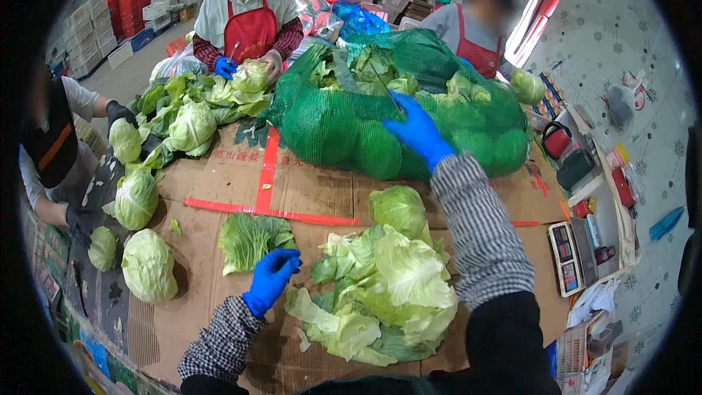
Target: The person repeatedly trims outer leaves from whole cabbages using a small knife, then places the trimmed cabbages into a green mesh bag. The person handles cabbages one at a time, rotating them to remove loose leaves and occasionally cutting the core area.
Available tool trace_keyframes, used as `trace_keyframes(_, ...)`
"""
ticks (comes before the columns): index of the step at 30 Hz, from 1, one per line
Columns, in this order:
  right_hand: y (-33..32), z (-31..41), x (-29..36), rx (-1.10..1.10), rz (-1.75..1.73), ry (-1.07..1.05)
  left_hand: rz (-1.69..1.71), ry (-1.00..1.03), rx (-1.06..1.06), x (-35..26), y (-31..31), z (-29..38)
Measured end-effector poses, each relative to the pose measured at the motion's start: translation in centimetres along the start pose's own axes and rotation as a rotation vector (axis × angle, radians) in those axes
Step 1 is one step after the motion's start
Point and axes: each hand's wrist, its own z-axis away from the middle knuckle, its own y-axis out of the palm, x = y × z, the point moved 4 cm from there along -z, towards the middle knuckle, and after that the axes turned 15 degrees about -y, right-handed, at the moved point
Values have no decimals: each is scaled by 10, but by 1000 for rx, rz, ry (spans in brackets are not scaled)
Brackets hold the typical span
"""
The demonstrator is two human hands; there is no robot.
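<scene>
My right hand (pixel 415 129), in a blue glove, reaches over the front of a green mesh sack (pixel 340 131) full of cabbages. It grips a knife (pixel 386 88) whose thin blade points up and away over the sack's opening. My left hand (pixel 272 278), also blue-gloved, hovers with loosely bent fingers and nothing visible in them. Just beyond it lies a green cabbage leaf (pixel 255 241). Between my forearms is a pile of loose pale leaves (pixel 378 307), with a whole cabbage (pixel 399 207) at its far side.
Cardboard (pixel 312 192) with red tape covers the table. Trimmed cabbages (pixel 149 266) stand at the left, near a co-worker's dark-gloved hand (pixel 81 225). Two more people in red aprons (pixel 251 24) work across the table. A digital scale (pixel 566 259) sits at the right edge.
</scene>
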Motion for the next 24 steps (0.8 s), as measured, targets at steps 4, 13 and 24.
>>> trace_keyframes(4, 34, -26, 0, 131, -400, 576, -123, 108, -17, -9, 5, -9)
trace_keyframes(13, 56, 127, 73, -326, -715, 661, -530, 720, -322, -125, 51, -36)
trace_keyframes(24, 61, 153, 68, -293, -378, 458, -1401, 751, -102, -148, 128, -73)
